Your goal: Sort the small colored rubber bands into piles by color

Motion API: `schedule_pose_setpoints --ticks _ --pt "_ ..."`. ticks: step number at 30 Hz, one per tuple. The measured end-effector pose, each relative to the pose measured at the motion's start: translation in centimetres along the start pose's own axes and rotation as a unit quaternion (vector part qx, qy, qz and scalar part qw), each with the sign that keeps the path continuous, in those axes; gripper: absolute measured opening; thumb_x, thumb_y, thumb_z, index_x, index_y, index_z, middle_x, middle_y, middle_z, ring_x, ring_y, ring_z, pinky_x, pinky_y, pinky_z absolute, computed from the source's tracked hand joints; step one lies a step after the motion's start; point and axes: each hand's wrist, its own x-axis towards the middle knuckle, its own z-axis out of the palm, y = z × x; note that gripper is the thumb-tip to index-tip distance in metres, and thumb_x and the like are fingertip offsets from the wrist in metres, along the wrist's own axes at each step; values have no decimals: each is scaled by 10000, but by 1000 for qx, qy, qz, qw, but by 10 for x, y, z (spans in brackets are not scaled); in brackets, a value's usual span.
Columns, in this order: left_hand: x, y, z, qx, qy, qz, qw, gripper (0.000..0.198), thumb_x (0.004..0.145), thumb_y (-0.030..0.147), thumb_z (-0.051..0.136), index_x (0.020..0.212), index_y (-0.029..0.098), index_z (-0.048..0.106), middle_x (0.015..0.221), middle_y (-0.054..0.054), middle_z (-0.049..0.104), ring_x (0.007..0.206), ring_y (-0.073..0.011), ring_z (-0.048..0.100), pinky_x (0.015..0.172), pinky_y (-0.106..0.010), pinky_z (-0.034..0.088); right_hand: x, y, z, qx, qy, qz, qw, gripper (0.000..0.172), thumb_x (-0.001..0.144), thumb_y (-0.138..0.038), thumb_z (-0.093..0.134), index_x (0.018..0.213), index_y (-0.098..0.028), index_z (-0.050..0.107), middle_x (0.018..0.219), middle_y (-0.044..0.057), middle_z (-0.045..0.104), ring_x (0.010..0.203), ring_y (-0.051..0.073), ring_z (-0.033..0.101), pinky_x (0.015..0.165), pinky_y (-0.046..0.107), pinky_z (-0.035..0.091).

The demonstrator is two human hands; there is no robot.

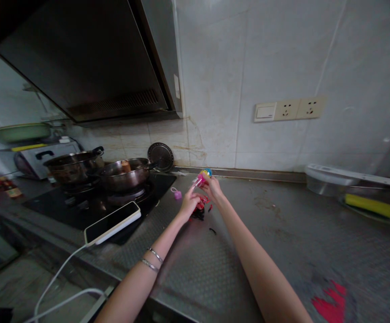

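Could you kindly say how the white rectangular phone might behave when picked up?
The white rectangular phone is probably stiff, given its slab shape. Its smooth black screen may feel slippery. The attached white cable could tug.

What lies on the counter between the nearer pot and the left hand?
In the head view, a small purple thing with a pale loop lies between the pot and left hand.

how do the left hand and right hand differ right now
The left hand has two silver bracelets on its forearm; the right hand shows none on its own. The left hand sits lower in the picture, beside red and black bits; the right hand is higher, its fingers on a small colourful item. Both are bare and close to that item.
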Motion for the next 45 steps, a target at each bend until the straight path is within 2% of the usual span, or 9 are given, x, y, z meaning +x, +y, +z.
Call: schedule_pose_setpoints --ticks 7,11,14,21,24,29,33,39,45 --pt "-7 7 2 -136 -94 -20 986 760 568 55 454 1263 268 232 747 15 574 496 -91 539 396 -171 406 -10 -9 8 -98 -98 -33 990 398 616 -377 654 967 -235 533 824 -12 625 652 122 580 583 241 467" --pt "-10 8 1 -163 -154 -47 973 633 557 50 446 1156 233 353 737 14 559 500 -88 533 396 -174 418 -14 -24 4 -126 -143 -26 981 416 612 -372 653 985 -222 545 872 15 639 748 166 601 607 260 476" --pt "-9 7 1 -169 -159 -73 970 527 549 42 443 1055 191 424 700 8 549 495 -89 530 401 -179 425 -14 -26 1 -129 -137 -29 982 422 605 -361 657 983 -209 548 847 22 646 728 174 607 603 274 486" --pt "-10 9 1 -195 -104 -94 971 616 595 62 452 1183 210 344 674 17 561 482 -97 536 410 -195 438 -6 -9 -4 -110 -35 -57 992 401 608 -357 658 955 -199 536 782 12 635 602 122 578 552 244 492" --pt "-8 9 1 -196 -82 -82 974 597 607 75 446 1184 197 354 684 4 582 470 -95 535 406 -195 438 -2 -8 -6 -97 7 -74 993 399 608 -366 654 948 -200 530 807 16 627 631 124 580 562 243 496" --pt "-1 5 -3 -220 27 -102 970 454 647 87 435 1095 159 427 656 -8 597 424 -82 521 401 -186 436 2 -18 -9 -99 47 -130 985 400 598 -352 655 943 -203 518 819 7 620 672 126 576 576 239 489" --pt "4 -1 -7 -240 75 -152 956 316 710 111 433 1024 134 459 722 -59 631 463 -98 561 417 -194 451 3 -23 -9 -145 4 -196 970 463 582 -297 666 1008 -203 512 783 -9 624 678 119 574 621 240 479" --pt "7 -9 -11 -269 116 -189 937 208 759 131 447 965 123 471 749 -92 644 557 -142 617 461 -214 474 2 -20 -2 -210 -92 -197 953 591 564 -230 667 1126 -194 484 781 -11 642 690 126 583 685 264 476" --pt "8 -9 -11 -287 136 -189 929 156 748 65 441 882 88 517 653 -77 617 541 -135 610 502 -215 484 0 -20 5 -221 -105 -190 951 610 562 -212 659 1146 -194 486 796 -5 649 723 138 590 709 288 479"
